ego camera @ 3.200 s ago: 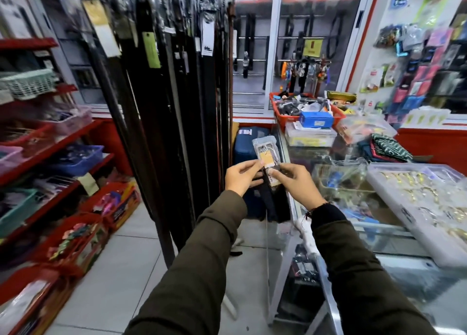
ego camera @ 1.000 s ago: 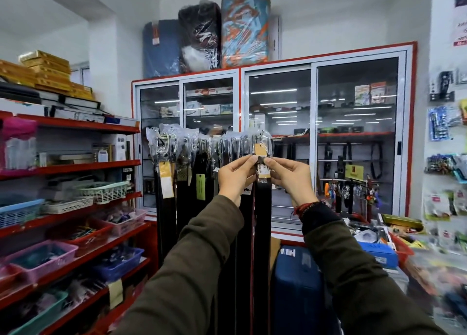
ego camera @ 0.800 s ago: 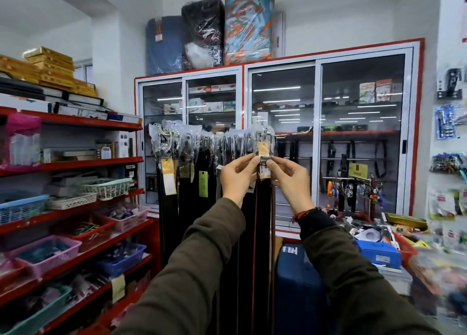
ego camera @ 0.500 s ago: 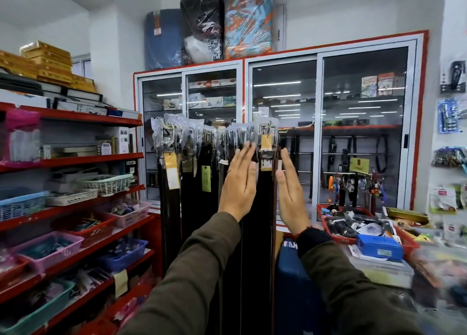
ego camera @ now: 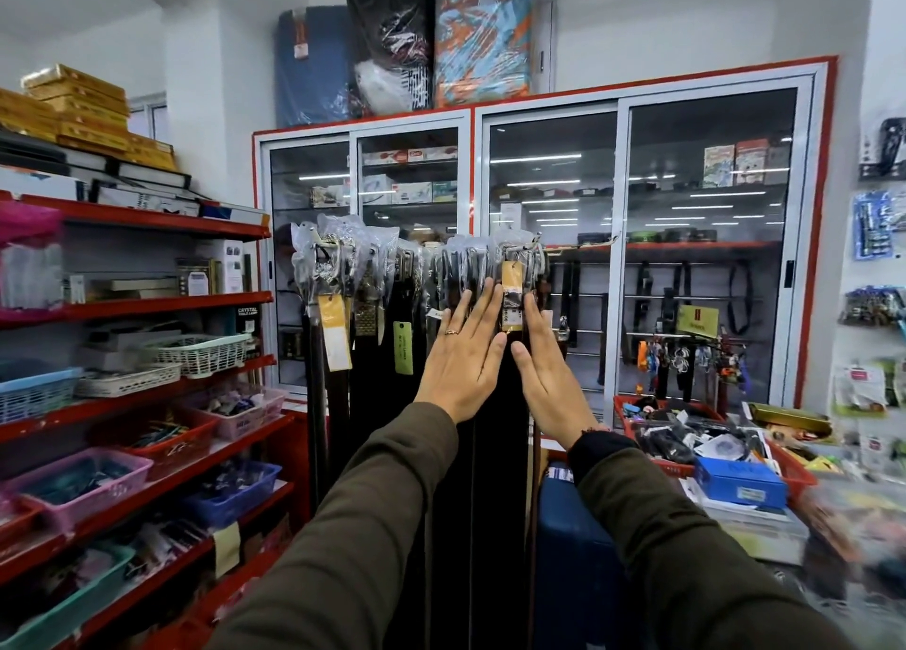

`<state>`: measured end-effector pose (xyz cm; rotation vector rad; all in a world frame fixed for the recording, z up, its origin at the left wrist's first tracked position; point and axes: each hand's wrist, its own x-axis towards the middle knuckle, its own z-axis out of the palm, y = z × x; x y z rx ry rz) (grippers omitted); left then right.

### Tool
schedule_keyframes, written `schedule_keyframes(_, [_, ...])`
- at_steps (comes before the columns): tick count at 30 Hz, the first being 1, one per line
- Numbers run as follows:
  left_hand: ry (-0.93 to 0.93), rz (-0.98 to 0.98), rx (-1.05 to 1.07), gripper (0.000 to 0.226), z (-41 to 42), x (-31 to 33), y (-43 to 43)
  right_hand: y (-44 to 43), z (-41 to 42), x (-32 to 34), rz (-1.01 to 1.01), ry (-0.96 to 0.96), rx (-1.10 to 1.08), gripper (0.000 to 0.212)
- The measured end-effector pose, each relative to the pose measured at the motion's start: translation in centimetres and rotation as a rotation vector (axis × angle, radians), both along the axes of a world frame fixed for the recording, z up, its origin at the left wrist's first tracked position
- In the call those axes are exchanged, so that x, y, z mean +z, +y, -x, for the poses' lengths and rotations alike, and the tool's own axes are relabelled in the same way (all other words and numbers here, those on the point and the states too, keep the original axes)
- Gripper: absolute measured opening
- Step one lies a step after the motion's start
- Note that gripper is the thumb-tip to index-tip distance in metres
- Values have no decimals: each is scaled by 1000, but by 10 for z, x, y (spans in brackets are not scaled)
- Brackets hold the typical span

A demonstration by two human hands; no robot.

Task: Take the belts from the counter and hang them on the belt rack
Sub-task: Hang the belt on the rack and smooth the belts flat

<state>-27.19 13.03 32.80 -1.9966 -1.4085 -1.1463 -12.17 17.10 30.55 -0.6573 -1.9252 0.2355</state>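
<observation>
Low in the frame our two sleeves [ego camera: 372, 527] rise toward centre. Our left hand [ego camera: 463, 355] and right hand [ego camera: 544, 380] are flat, fingers [ego camera: 483, 301] straight and together, gripping nothing, one either side of the belt [ego camera: 500, 453]. It hangs straight down at mid-frame, long axis vertical, buckle up on the belt rack [ego camera: 416, 252], one yellow tag [ego camera: 511, 301] between our fingertips. Farther belts crowd too tightly to count.

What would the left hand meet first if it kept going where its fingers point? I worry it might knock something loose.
The left hand, open and flat, points up at the plastic-wrapped buckles hanging on the belt rack; its fingertips look nearly there, though depth is unclear.
</observation>
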Motion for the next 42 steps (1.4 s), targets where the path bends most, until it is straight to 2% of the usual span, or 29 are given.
schedule_keyframes(4, [22, -35, 23, 59, 2, -4, -4, -2, 5, -5, -55, 67, -27, 61])
schedule_keyframes(8, [21, -181, 69, 59, 13, -3, -24, -13, 17, -7, -192, 152, -92, 62])
schedule_keyframes(12, [27, -357, 167, 60, 42, 2, -56, -31, 41, -3, -340, 131, -142, 62])
schedule_keyframes(16, [-24, -428, 201, 60, 84, 4, -83, -54, 78, 6, -408, 76, -36, 62])
schedule_keyframes(23, [-122, -311, 117, 59, 148, -9, -103, -77, 146, 13, -413, -115, 70, 61])
schedule_keyframes(32, [-88, -94, 18, 58, 166, -12, -84, -60, 165, 7, -285, -229, -99, 62])
schedule_keyframes(42, [-4, -43, 157, 63, 163, -11, -67, -58, 166, 9, -224, -295, -162, 62])
